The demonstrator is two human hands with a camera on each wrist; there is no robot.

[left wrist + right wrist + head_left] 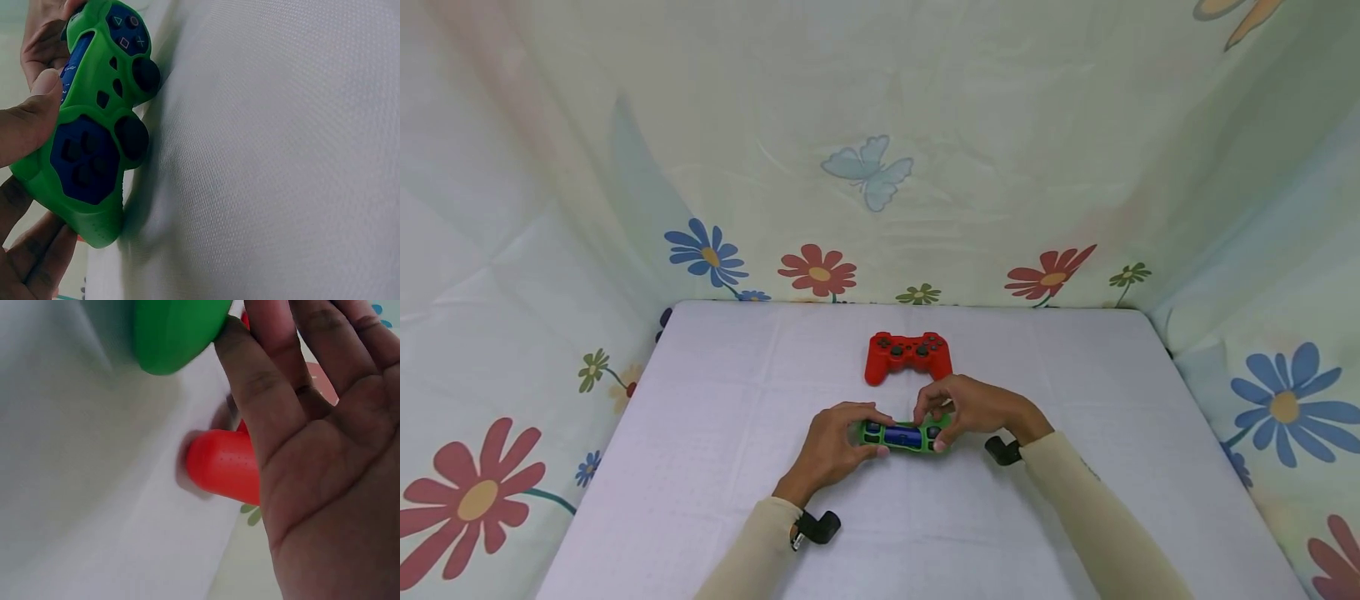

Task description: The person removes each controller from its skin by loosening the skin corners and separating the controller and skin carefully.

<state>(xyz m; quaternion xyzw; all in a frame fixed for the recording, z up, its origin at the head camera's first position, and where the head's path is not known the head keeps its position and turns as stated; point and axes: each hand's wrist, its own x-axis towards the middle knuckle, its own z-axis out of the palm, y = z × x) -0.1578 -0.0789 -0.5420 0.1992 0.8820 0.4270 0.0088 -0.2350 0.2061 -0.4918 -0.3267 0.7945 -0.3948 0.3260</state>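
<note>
A green game controller (902, 437) with a blue middle panel stands on edge over the white cloth, its shoulder buttons upward. My left hand (831, 446) grips its left end, thumb on the near side and fingers behind. At the other end, my right hand (968, 407) pinches it between thumb and fingers. The left wrist view shows the controller's face (94, 56), with blue buttons and two dark blue sticks turned toward the cloth. In the right wrist view, a fingertip meets the rounded green grip (175, 331).
A red game controller (907, 343) lies just beyond my hands, buttons up. The table (700, 467) has a white cover. Flower-printed curtains (865, 83) hang along its back and both sides.
</note>
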